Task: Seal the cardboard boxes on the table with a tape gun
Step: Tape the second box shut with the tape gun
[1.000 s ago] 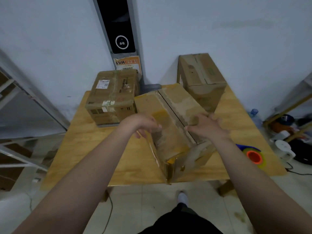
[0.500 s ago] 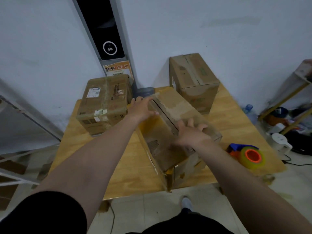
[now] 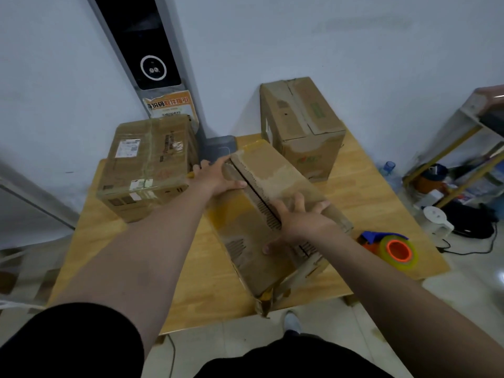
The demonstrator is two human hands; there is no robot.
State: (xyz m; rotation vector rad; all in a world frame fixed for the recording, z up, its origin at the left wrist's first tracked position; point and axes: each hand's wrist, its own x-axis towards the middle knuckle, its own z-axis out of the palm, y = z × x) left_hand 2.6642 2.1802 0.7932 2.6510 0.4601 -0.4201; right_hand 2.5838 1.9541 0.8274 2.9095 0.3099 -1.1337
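A long worn cardboard box (image 3: pixel 253 241) lies slanted across the middle of the wooden table (image 3: pixel 114 249), its near corner over the table's front edge. An open seam runs along its top between the two flaps. My left hand (image 3: pixel 215 177) grips the far left end of the box, thumb on the top flap. My right hand (image 3: pixel 297 216) presses flat on the top with fingers spread across the seam. A tape gun (image 3: pixel 390 245), with a blue body and a yellowish roll on an orange core, lies on the table right of the box, untouched.
A taped box (image 3: pixel 147 165) with labels stands at the back left. A taller box (image 3: pixel 302 126) stands at the back right against the wall. A dark kiosk panel (image 3: pixel 139 45) rises behind the table. A shelf rack and floor clutter (image 3: pixel 461 175) sit to the right.
My left hand has gone from the box's near left side to its far end. My right hand slid along the top to the seam. The box sits slightly farther onto the table.
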